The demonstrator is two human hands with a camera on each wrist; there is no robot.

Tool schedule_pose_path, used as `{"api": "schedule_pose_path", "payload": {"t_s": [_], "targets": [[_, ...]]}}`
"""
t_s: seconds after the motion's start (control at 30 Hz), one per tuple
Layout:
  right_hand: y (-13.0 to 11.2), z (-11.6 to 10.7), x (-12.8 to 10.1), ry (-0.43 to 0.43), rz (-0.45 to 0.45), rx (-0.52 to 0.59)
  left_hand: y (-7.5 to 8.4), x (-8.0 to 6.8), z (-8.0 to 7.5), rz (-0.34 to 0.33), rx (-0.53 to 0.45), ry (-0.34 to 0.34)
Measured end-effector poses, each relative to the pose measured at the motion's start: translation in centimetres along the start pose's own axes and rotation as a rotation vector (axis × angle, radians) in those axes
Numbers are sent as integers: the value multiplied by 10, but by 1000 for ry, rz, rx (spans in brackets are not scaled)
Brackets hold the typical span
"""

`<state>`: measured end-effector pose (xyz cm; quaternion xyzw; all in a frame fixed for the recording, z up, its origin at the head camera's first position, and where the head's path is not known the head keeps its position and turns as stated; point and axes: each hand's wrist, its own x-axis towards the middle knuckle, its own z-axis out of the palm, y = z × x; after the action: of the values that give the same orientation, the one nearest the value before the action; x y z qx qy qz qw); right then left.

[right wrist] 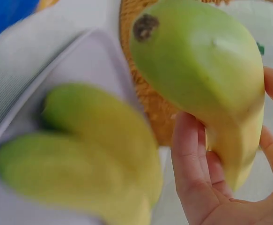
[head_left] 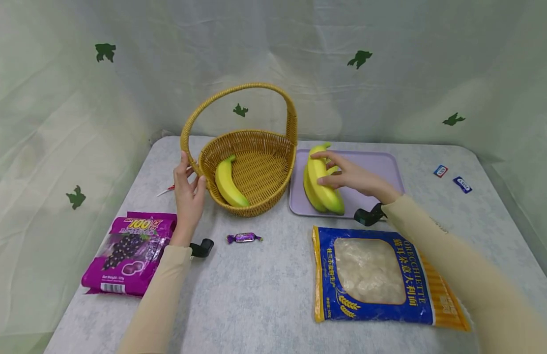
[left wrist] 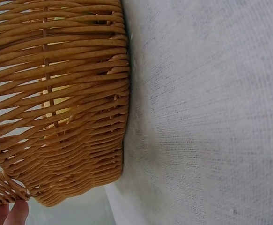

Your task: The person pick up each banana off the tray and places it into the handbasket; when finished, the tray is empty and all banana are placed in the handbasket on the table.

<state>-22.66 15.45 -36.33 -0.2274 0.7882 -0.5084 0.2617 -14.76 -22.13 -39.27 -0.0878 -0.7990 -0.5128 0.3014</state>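
A wicker basket [head_left: 255,133] with a tall handle stands mid-table, and one yellow banana [head_left: 228,184] lies inside it. My left hand [head_left: 188,194] rests against the basket's left side by the handle base, fingers fairly straight; its fingertips [left wrist: 14,213] show beside the basket's weave [left wrist: 56,93]. To the right, a lilac tray [head_left: 375,164] holds a few bananas [head_left: 322,189]. My right hand [head_left: 350,177] grips the top one. In the right wrist view the fingers [right wrist: 192,164] curl round that banana [right wrist: 206,79], with two more bananas [right wrist: 89,154] blurred below on the tray [right wrist: 89,61].
A purple grape-candy bag [head_left: 129,250] lies at the front left, with a wrapped purple candy [head_left: 244,238] in front of the basket. A blue pasta bag [head_left: 375,275] lies at the front right. Two small blue packets [head_left: 440,170] lie far right. Curtains surround the table.
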Motion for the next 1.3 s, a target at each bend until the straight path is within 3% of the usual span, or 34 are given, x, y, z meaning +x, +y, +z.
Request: {"api": "schedule_pose_path", "payload": {"t_s": [0.1, 0.3, 0.37, 0.77, 1.3], "targets": [[-11, 10, 9, -30, -35, 6, 4, 0, 0, -11, -7, -1], [-31, 31, 32, -85, -93, -36, -23, 0, 0, -1, -13, 2], [-36, 38, 40, -94, -119, -56, -26, 0, 1, 12, -1, -3], [-56, 71, 91, -96, -154, -58, -23, 0, 1, 11, 41, -14], [-58, 102, 128, -39, -114, -94, -21, 1, -3, 31, 43, -16]]}}
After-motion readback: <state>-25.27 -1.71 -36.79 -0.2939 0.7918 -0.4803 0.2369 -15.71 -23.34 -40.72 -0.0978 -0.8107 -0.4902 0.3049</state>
